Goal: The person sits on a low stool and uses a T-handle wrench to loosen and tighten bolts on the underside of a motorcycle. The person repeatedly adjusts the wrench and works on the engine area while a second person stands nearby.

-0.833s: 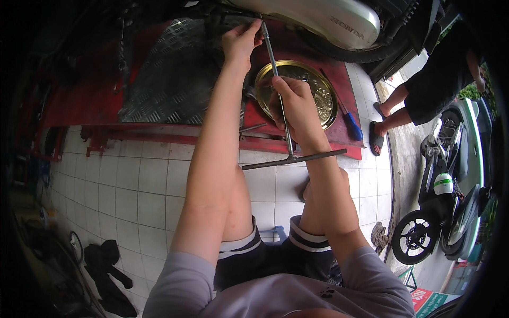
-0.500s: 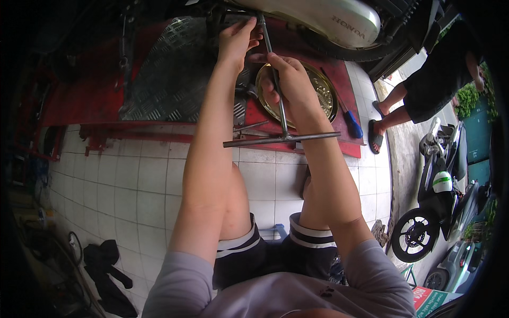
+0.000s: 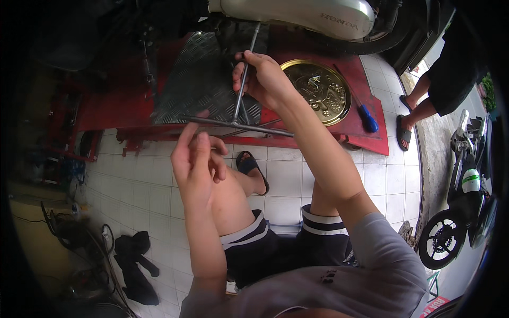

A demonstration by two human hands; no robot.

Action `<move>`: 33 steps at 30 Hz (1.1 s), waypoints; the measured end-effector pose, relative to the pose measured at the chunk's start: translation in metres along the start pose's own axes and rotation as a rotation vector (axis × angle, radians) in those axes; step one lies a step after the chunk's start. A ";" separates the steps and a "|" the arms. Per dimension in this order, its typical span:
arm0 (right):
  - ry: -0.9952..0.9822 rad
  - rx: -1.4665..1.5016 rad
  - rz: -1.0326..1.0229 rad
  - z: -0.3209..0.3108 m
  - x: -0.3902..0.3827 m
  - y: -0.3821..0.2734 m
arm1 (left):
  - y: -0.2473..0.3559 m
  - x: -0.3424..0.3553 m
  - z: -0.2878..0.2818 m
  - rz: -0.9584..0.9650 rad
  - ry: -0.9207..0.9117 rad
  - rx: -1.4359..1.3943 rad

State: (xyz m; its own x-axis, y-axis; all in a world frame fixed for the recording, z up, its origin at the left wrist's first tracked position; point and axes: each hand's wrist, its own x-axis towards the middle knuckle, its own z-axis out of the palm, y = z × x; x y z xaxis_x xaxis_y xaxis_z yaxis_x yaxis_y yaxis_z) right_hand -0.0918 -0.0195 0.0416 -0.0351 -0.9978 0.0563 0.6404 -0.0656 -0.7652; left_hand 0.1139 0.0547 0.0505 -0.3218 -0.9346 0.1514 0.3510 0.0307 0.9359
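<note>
A long T-handled wrench [image 3: 238, 109] runs upward to the underside of the scooter's silver casing [image 3: 297, 16]. My right hand [image 3: 262, 79] is closed round its upright shaft, partway up. My left hand [image 3: 200, 161] is open, fingers spread and bent, just below the left part of the crossbar; whether a fingertip touches the bar I cannot tell. Behind my right hand, on a red work platform [image 3: 101, 114], lie a round gold embossed tray [image 3: 342, 100] and a blue-handled screwdriver [image 3: 367, 117]. A dark chequered metal plate [image 3: 180, 90] lies left of the wrench.
A person in black shorts and sandals [image 3: 445, 93] stands at the upper right. A parked motorbike [image 3: 450, 212] is outside the tiled floor [image 3: 387, 185]. Cables and machinery [image 3: 69, 233] sit at the lower left, beside a black cloth [image 3: 135, 265].
My left hand has left the wrench's upper end and dropped below the crossbar, opening. My right hand, still round the shaft, has shifted leftward in view, and the crossbar has risen.
</note>
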 end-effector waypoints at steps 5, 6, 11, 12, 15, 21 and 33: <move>-0.077 -0.140 0.131 -0.001 -0.010 -0.018 | 0.003 0.017 0.035 0.216 0.057 0.434; -0.096 -0.234 0.186 -0.002 -0.015 -0.023 | 0.003 0.018 0.038 0.255 0.038 0.489; -0.416 -0.070 0.279 -0.014 -0.047 -0.010 | -0.006 0.004 0.067 0.699 -0.091 1.089; -0.428 -0.064 0.263 -0.019 -0.048 -0.011 | -0.011 -0.002 0.072 0.665 -0.158 1.135; -0.465 -0.002 0.199 -0.025 -0.049 -0.023 | -0.011 -0.036 0.083 0.302 -0.376 1.200; -0.409 0.032 0.121 -0.022 -0.045 -0.014 | 0.010 -0.030 0.075 0.193 -0.075 0.917; -0.315 0.089 0.058 -0.023 -0.028 0.000 | 0.030 -0.016 0.065 -0.059 -0.324 1.219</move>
State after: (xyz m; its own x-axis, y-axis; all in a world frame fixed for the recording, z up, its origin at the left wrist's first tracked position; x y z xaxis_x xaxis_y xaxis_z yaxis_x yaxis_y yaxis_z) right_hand -0.1082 0.0081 0.0251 0.2332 -0.9471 0.2206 0.6997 0.0059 -0.7144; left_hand 0.0723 0.0936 0.0973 -0.5699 -0.8217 0.0087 -0.6526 0.4590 0.6028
